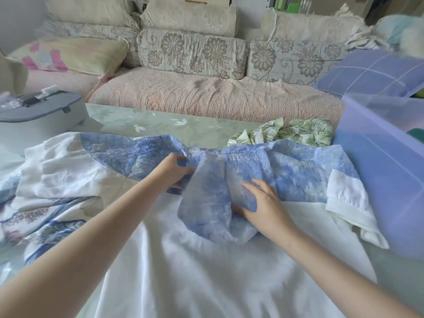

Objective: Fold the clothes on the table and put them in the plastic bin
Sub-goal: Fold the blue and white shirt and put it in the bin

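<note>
Just left of the plastic bin (378, 180), the left hand (174, 172) pinches a fold of the blue-and-white garment (298, 175); the right hand (263, 203) presses spread fingers (252, 187) onto it.

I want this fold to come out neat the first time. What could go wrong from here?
The blue collar is bunched where the left hand grips it and the right hand lies on it; folding now may set creases. The white sleeve is crumpled beside the plastic bin and might fold unevenly. The green leafy garment touches the collar's far edge and could get dragged along.
</note>
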### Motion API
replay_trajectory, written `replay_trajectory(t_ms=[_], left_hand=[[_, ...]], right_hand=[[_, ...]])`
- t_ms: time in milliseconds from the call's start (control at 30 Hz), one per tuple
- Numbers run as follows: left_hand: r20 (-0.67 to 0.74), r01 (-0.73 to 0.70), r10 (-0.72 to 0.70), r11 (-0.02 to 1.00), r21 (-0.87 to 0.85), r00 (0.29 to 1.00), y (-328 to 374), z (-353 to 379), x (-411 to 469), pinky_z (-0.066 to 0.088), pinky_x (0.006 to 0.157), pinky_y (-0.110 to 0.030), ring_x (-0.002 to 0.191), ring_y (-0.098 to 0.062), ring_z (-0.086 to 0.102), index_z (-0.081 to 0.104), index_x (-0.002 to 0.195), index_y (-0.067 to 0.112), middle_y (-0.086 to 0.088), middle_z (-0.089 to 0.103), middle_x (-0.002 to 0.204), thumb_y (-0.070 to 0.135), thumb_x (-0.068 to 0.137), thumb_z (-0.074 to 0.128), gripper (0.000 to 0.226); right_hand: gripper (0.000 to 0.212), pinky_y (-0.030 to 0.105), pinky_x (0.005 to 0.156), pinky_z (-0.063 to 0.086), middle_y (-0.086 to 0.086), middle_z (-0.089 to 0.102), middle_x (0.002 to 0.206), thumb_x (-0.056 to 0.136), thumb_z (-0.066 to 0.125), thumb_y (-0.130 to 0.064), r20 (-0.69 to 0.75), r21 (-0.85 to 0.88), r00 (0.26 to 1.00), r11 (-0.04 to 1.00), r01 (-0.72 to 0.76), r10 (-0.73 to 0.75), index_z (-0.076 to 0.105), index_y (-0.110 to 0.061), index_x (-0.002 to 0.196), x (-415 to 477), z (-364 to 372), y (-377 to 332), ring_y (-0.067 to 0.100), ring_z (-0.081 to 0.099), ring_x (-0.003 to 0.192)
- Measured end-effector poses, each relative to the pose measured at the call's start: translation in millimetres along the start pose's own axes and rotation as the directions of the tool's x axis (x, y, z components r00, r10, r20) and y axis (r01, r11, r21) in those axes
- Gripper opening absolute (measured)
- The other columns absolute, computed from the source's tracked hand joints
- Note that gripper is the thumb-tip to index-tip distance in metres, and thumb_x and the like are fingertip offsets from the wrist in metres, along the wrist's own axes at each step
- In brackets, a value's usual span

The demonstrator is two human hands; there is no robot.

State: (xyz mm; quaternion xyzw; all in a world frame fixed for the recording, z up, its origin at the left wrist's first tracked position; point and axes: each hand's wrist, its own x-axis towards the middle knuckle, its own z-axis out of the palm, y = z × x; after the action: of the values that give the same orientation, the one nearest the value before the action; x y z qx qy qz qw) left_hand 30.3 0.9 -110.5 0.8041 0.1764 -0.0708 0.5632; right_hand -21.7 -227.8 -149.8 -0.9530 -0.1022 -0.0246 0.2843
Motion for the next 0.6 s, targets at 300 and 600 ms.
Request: replay_trajectory(t_ms=[300, 600], left_hand=[[-0.286, -0.322, 0.437, 0.871, 0.37, 0.853, -24, -12, -8, 0.037, 0.083, -0.028, 0.105, -0.025, 0.048, 0.047, 0.128, 0.014, -0.011, 0.048, 0.12, 0.015, 0.082, 0.07, 0.051], [0.359, -0.598, 0.547, 0.355, 0.719, 0.756, -50, 35, -68, 0.012, 0.116, -0.04, 0.145, -0.025, 0.013, 0.026, 0.148, 0.029, -0.007, 0.018, 0.157, 0.085, 0.063, -0.013, 0.109]], right_hand=[[0.059, 0.024, 0.118, 0.01, -0.003, 0.011, 0.159, 0.092, 0.058, -0.033, 0.131, 0.028, 0.991, 1.0, 0.013, -0.017, 0.035, -0.02, 0.146, -4, -7, 26, 0.009, 0.01, 0.145], [0.085, 0.03, 0.117, -0.006, -0.022, -0.013, 0.153, 0.073, 0.014, -0.079, 0.263, 0.018, 0.952, 0.987, 0.159, -0.158, 0.009, -0.042, 0.148, -25, -11, -20, 0.002, -0.013, 0.143]])
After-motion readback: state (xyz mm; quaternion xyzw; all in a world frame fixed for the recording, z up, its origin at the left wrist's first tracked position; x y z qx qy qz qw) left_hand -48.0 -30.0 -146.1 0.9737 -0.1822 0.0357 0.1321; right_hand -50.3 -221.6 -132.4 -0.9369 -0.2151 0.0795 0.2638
